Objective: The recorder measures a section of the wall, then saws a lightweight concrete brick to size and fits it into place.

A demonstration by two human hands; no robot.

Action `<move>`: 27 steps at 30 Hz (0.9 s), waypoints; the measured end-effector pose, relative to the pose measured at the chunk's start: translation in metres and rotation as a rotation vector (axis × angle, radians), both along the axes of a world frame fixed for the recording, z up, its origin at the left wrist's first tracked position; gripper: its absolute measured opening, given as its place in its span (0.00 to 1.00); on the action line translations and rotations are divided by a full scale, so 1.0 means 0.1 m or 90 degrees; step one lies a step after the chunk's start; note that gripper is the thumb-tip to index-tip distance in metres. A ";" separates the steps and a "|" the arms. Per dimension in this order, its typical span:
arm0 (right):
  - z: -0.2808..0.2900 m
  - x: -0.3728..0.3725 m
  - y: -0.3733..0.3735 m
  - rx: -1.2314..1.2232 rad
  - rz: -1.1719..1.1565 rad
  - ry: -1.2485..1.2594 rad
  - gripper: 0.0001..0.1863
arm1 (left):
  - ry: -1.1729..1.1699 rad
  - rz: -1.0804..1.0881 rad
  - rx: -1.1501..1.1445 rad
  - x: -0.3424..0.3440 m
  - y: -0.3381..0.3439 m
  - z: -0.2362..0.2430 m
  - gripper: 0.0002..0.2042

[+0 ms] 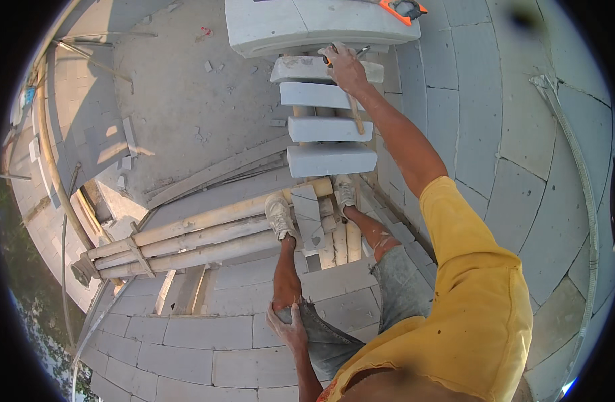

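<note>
My right hand (348,72) reaches forward over a row of pale grey blocks, fingers closed around a wooden-handled tool (356,115). The handle slants down below my hand; a dark metal end and a bit of orange and black show by my fingers, but its exact kind is unclear. Beneath my hand lies the farthest narrow block (300,69), with several more blocks (332,159) spaced toward my feet like rungs. My left hand (291,327) rests on my left knee, fingers spread and holding nothing.
Beyond the row sits a large pale block (274,27), with an orange-handled saw (405,9) on it. A block wall (488,134) rises at right. Round poles (193,253) lashed together lie under my left foot. Rubble dots the concrete floor (180,87) at far left.
</note>
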State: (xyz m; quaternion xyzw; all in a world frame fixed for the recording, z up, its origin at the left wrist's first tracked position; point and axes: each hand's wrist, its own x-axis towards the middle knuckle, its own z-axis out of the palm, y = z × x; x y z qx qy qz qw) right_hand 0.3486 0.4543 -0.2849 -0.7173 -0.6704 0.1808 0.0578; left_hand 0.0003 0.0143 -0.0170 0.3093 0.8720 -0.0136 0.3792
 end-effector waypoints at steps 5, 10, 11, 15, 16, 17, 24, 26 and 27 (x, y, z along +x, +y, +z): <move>-0.32 0.84 1.36 0.134 0.211 -0.285 0.20 | 0.019 0.029 0.025 0.19 0.25 -0.17 0.33; -0.36 0.38 0.19 0.124 0.170 -0.170 0.32 | 0.050 0.016 -0.032 0.14 0.34 0.05 0.33; -0.32 0.34 -0.33 0.144 0.210 -0.076 0.30 | 0.043 0.014 -0.042 0.14 0.35 0.04 0.33; -0.67 0.34 -2.42 -0.125 0.495 0.017 0.42 | 0.027 -0.003 -0.060 0.14 0.46 -0.06 0.33; -0.61 0.19 -2.67 -0.217 0.463 0.035 0.44 | 0.029 0.000 -0.069 0.14 0.49 -0.06 0.33; -0.56 0.07 -2.83 -0.310 0.429 0.052 0.45 | 0.029 0.002 -0.079 0.13 0.51 -0.04 0.33; -1.03 -0.17 -3.11 -0.129 0.222 -0.101 0.54 | 0.041 -0.019 -0.094 0.15 0.60 -0.05 0.32; -1.14 -0.23 -3.10 -0.159 0.183 -0.102 0.54 | 0.046 -0.020 -0.104 0.14 0.59 -0.04 0.32; -1.22 -0.24 -3.11 -0.185 0.146 -0.109 0.53 | 0.049 -0.021 -0.101 0.13 0.58 -0.04 0.32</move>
